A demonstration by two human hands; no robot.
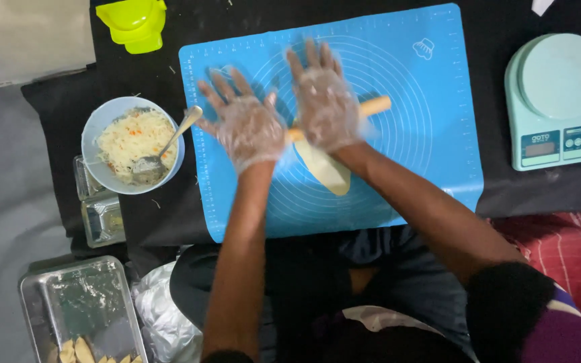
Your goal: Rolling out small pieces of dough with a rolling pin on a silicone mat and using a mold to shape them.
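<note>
Your gloved left hand point(249, 128) and right hand point(325, 101) lay flat, fingers spread wide, pressing the rolling pin point(371, 107) over dough point(324, 168) on the blue mat point(425, 134).

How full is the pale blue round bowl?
Roughly full: the pale blue round bowl holds shredded filling across its inside; a metal spoon rests in it.

Head cam, top-down, close over mat point(432, 134)
</note>
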